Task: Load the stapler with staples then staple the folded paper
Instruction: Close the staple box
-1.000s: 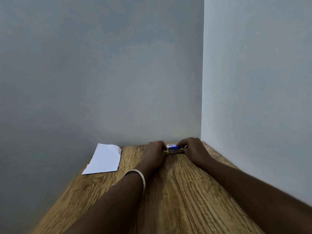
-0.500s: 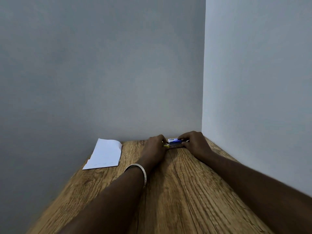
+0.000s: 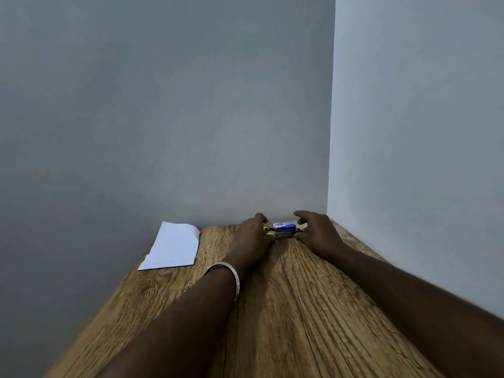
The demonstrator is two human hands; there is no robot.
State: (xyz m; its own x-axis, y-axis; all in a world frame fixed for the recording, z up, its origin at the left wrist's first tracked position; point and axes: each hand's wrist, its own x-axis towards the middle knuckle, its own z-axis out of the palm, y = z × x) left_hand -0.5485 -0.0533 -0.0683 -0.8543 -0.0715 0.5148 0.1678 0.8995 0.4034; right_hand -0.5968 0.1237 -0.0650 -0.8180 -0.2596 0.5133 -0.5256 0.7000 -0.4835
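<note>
A small stapler (image 3: 281, 235) with a yellow end lies on the wooden table (image 3: 286, 309) near the far corner. A blue and white staple box (image 3: 285, 227) sits just behind it. My left hand (image 3: 252, 240) grips the stapler's yellow left end, thumb raised. My right hand (image 3: 317, 233) is at the stapler's right end, fingers spread and lifted beside the box, thumb low by the stapler tip. The folded white paper (image 3: 173, 246) lies flat at the far left, apart from both hands.
Grey walls close the table at the back and along the right, meeting in a corner just behind the stapler. The table's left edge runs beside the paper. A pale bangle (image 3: 231, 274) circles my left wrist.
My right hand's fingers have lifted off the staple box and spread. My left thumb has risen. Stapler, box and paper stay where they were on the table.
</note>
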